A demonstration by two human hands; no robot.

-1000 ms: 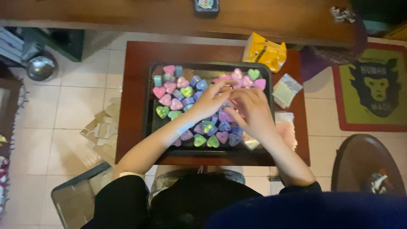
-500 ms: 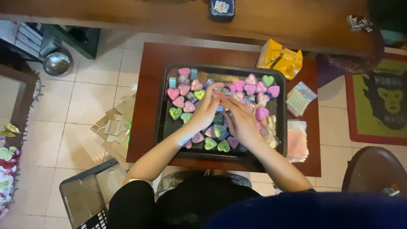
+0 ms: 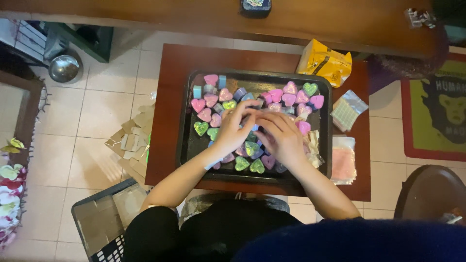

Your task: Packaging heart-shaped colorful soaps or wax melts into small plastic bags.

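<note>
Hearts point(image 3: 209, 100) in pink, green, purple and blue fill a black tray point(image 3: 183, 140) — small heart-shaped pieces lying flat, most with their tips toward the person at six o'clock, some turned askew. The tray's long axis runs from nine to three o'clock across a dark red table point(image 3: 165, 121), and the pieces crowd its ten-to-two stretch and its six o'clock edge.

Going from nine toward three: at the tray's nine o'clock side sit a green heart point(image 3: 201, 128) and several pink ones, just beside the left hand point(image 3: 234, 130). That hand lies palm down over the middle of the tray, fingers curled and reaching toward one o'clock, touching the pieces beneath; whether it pinches one I cannot tell. The right hand point(image 3: 282, 137) lies just beside it, fingers bent and pointing toward eleven o'clock, its fingertips meeting the left's over a blue piece point(image 3: 254, 127) — its grip is hidden too. More hearts lie directly under both palms and at their six o'clock.

Farther toward three o'clock, clear plastic bags point(image 3: 347, 110) rest on the table beside the tray, and a yellow packet point(image 3: 324, 62) sits at one o'clock.
</note>
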